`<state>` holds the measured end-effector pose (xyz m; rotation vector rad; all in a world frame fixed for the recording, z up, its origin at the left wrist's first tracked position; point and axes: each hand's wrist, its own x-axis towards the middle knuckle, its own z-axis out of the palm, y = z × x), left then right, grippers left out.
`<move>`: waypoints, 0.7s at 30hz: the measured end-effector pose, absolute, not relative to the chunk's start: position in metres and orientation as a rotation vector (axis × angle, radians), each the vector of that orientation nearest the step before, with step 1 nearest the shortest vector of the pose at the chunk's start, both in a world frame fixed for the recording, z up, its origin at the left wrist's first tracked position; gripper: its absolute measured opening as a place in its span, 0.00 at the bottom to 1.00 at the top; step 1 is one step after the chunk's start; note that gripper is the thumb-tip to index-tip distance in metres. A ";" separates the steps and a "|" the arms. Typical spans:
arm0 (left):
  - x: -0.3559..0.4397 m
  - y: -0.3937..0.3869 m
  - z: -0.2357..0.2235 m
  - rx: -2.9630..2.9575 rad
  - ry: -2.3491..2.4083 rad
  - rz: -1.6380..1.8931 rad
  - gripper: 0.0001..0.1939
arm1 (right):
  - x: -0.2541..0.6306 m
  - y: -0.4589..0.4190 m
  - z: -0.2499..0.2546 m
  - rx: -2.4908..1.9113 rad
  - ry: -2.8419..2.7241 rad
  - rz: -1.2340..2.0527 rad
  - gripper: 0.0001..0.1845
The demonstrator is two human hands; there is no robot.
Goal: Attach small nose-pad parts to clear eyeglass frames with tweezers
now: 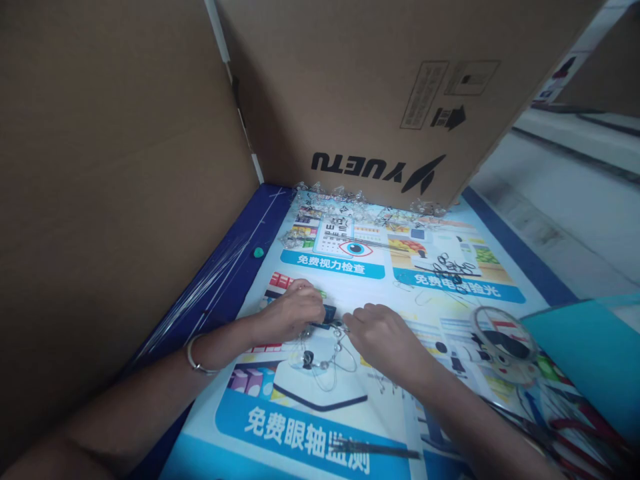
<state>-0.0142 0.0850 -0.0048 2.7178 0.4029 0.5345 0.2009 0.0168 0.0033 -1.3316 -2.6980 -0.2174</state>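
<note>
My left hand (pixel 295 311) is closed near the middle of the printed sheet, its fingers pinched together. My right hand (pixel 383 341) faces it a short way to the right, also closed in a pinch. Between and below the fingertips lies a thin wire strand with clear beads (pixel 338 347), bent into loops. Both hands seem to grip its upper end, though the fingers hide the exact hold. A small dark piece (pixel 329 315) shows beside the left fingertips; its kind is unclear.
Cardboard walls (pixel 320 100) stand at the back and left. Clear beaded pieces (pixel 345 197) lie along the back, with black rings (pixel 453 267) nearer. A bundle of thin dark rods (pixel 375 449) lies in front. Red-handled tools (pixel 575 427) and a round transparent coil (pixel 483 327) are at right.
</note>
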 end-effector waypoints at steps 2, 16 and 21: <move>-0.014 0.085 -0.004 2.719 0.414 0.532 0.11 | 0.200 0.017 0.003 -1.353 -2.682 -0.217 0.06; -0.015 0.086 -0.002 2.590 0.453 0.655 0.08 | 0.208 0.023 0.009 -1.342 -2.620 -0.235 0.05; -0.014 0.086 0.000 2.583 0.425 0.664 0.09 | 0.205 0.020 0.008 -1.305 -2.632 -0.263 0.05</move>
